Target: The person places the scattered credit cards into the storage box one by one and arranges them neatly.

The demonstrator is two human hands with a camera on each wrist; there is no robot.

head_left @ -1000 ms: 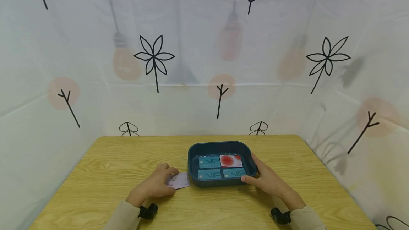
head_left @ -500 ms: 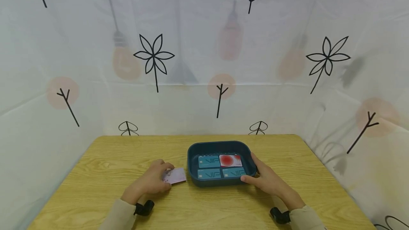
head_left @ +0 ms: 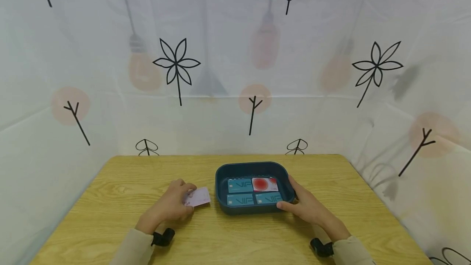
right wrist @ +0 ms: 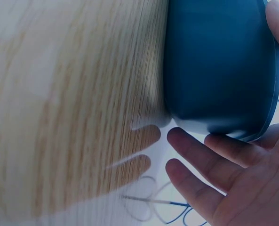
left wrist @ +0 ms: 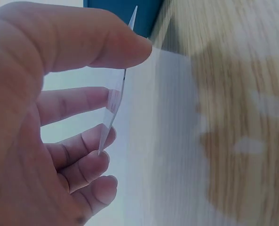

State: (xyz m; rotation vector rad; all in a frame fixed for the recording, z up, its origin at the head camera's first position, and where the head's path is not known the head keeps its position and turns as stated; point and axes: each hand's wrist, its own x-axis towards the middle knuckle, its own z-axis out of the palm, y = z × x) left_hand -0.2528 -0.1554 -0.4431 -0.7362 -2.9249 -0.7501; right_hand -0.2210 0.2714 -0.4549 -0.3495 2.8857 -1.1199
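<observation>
My left hand pinches a pale pink card between thumb and fingers, left of a dark blue plastic box. In the left wrist view the thin card is seen edge-on and slightly bent, close over the tabletop. My right hand holds the box's right end, its thumb on the front rim and its fingers along the end wall. Flat inside the box lie three teal VIP cards and a white card with a red disc, in two rows.
Everything stands on a wood-grain table. Behind it and at both sides hangs a white cloth printed with plants and lamps. Black straps with small cameras sit on both wrists.
My left hand has drawn the pink card leftward and slightly back, widening its gap from the box. The right hand, box and inner cards have kept their places.
</observation>
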